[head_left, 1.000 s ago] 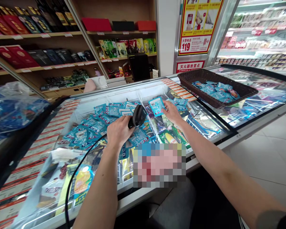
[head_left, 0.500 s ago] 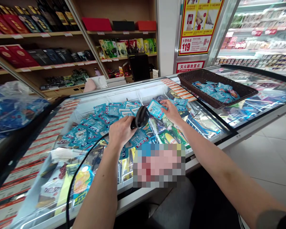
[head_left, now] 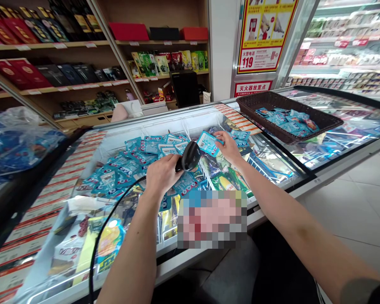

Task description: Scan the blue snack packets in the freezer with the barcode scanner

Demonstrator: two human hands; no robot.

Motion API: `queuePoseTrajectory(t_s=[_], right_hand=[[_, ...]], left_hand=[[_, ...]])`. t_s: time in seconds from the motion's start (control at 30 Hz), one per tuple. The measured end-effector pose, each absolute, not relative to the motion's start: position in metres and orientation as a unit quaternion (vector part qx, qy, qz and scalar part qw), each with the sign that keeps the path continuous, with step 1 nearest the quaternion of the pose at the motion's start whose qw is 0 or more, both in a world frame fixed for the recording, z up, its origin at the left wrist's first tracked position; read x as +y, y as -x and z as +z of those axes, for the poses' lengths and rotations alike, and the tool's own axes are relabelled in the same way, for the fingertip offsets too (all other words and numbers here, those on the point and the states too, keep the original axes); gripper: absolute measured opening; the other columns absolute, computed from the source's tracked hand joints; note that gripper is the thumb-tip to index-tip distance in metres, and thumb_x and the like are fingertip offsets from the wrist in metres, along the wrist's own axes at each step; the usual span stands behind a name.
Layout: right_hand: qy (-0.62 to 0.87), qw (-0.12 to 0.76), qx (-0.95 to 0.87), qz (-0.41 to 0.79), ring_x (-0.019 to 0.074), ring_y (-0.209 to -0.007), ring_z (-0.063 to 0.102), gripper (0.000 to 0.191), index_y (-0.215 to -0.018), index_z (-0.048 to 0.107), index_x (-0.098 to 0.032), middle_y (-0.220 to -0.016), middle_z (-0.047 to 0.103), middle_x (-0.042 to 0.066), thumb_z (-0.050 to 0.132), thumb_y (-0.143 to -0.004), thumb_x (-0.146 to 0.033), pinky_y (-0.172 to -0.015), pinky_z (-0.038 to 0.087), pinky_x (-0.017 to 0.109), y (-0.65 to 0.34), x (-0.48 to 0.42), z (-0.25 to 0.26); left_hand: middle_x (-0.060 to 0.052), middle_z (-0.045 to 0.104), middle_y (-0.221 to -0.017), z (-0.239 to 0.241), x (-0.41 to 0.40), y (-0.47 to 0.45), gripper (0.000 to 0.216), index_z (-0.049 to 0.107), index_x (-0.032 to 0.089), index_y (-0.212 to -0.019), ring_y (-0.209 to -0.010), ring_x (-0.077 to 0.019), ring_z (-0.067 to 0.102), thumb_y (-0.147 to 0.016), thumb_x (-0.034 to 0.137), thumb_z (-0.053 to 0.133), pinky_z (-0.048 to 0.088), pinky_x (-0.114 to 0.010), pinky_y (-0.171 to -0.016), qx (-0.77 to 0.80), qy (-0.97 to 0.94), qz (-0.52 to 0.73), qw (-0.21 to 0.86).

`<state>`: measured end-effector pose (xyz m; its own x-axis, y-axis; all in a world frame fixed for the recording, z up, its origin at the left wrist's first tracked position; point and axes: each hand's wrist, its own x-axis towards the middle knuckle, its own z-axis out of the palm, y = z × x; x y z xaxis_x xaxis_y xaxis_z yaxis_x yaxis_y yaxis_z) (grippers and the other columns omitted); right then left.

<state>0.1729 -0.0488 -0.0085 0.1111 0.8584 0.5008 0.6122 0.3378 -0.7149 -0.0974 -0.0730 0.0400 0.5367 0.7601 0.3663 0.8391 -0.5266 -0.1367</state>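
My left hand [head_left: 162,174] is closed around the handle of a black barcode scanner [head_left: 191,156], whose cable runs down to the left. The scanner's head points right, toward a small blue packet [head_left: 208,144] with a white label patch. My right hand [head_left: 229,147] pinches that packet by its right edge, holding it up a little above the freezer. Beneath and left of the scanner, many similar blue packets [head_left: 123,166] lie in a loose heap on the freezer's glass top. What the packets contain cannot be made out.
A brown woven basket [head_left: 323,124] with several blue packets stands on the freezer at the right. Bagged frozen goods show through the freezer [head_left: 177,264] glass. A clear plastic bag [head_left: 15,143] of blue items sits at far left. Shelves [head_left: 66,84] of boxes stand behind.
The scanner and my left hand have shifted very slightly right. The packet in my right hand has tilted a little and moved marginally; the rest looks the same.
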Motion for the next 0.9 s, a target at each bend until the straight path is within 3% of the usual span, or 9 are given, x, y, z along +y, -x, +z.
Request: queuePoseTrajectory(t_s=[0.43, 0.9], right_hand=[[0.547, 0.508, -0.655, 0.114, 0.0209, -0.106, 0.061, 0.031, -0.117, 0.047, -0.022, -0.113, 0.064, 0.006, 0.044, -0.086, -0.026, -0.089, 0.049, 0.037, -0.1737, -0.0481, -0.0118], [0.572, 0.485, -0.653, 0.107, 0.0223, -0.111, 0.058, 0.033, -0.12, 0.046, -0.023, -0.121, 0.061, 0.006, 0.041, -0.088, -0.026, -0.092, 0.048, 0.04, -0.1727, -0.0493, -0.0121]], left_hand=[[-0.005, 0.068, -0.101, 0.0391, -0.0726, 0.0973, 0.031, 0.059, 0.024, -0.11, -0.091, -0.0247, 0.065, -0.085, 0.039, 0.049, 0.038, -0.03, -0.06, -0.454, 0.869, -0.13, 0.15], [-0.006, 0.068, -0.104, 0.0384, -0.0722, 0.0968, 0.033, 0.058, 0.024, -0.113, -0.093, -0.0255, 0.064, -0.085, 0.038, 0.048, 0.04, -0.032, -0.062, -0.454, 0.868, -0.135, 0.147]])
